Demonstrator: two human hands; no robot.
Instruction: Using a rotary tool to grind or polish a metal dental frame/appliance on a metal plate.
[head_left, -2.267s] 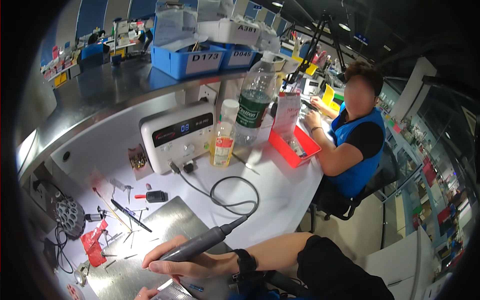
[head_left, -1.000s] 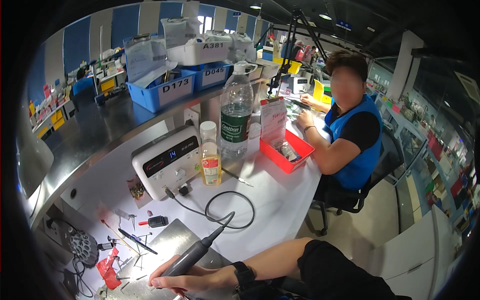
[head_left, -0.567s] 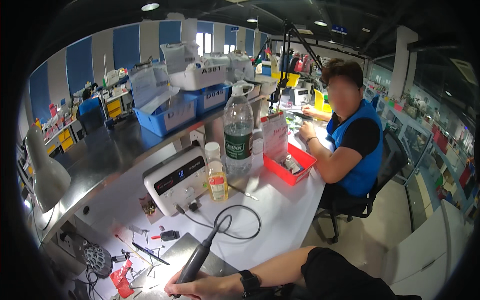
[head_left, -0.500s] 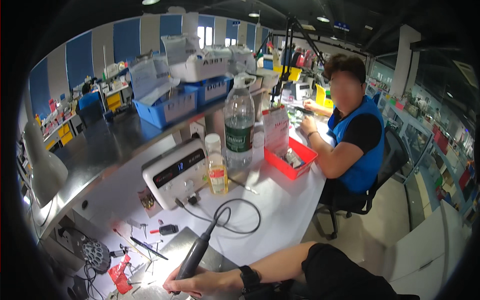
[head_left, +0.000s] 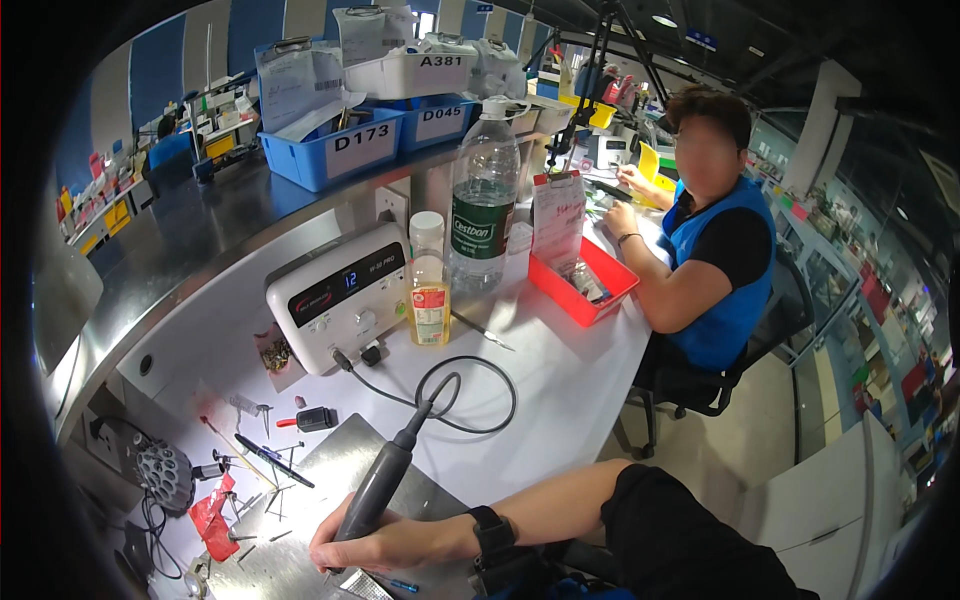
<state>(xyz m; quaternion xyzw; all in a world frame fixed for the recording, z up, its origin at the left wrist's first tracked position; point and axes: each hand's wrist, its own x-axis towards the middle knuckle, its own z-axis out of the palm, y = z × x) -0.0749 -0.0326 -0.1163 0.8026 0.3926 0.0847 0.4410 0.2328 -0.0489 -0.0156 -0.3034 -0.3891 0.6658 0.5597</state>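
My right hand (head_left: 385,540) is closed around a dark grey rotary handpiece (head_left: 372,495), held like a pen with its tip pointing down at the lower edge. The tip is close to a brightly lit metal plate (head_left: 350,450); whether it touches anything cannot be made out. A black cord (head_left: 512,400) loops from the handpiece to a white control box (head_left: 345,290) with a lit display. Beneath the hand lie a small textured silvery piece (head_left: 362,585) and a thin blue-ended bit (head_left: 402,585). My left hand is out of view.
Left of the plate are loose burs, a black pen (head_left: 272,460), red wrapping (head_left: 213,515) and a round bur holder (head_left: 165,475). Behind stand a small bottle (head_left: 430,310), a large water bottle (head_left: 484,200) and a red tray (head_left: 570,305). A co-worker (head_left: 715,230) sits at right.
The view has tipped downward, so the bench things appear higher and more of the metal plate shows. My right hand keeps its grip on the handpiece.
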